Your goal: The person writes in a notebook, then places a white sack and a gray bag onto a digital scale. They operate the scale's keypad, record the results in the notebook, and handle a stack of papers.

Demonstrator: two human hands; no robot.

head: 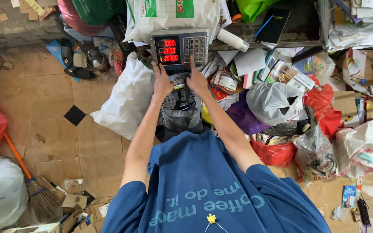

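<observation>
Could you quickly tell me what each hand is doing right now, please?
Left hand: open, resting at the scale's lower edge, holding nothing.
Right hand: forefinger extended onto the keypad, holding nothing.

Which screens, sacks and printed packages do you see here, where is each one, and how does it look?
Scale display: top centre, grey box, three red lit rows, keypad on its right; right hand at the keypad, left hand below the screen.
Printed sack: behind the display, white with green.
White bag: left of the hands, plain.
Booklet: floor, lower right, blue.
</observation>
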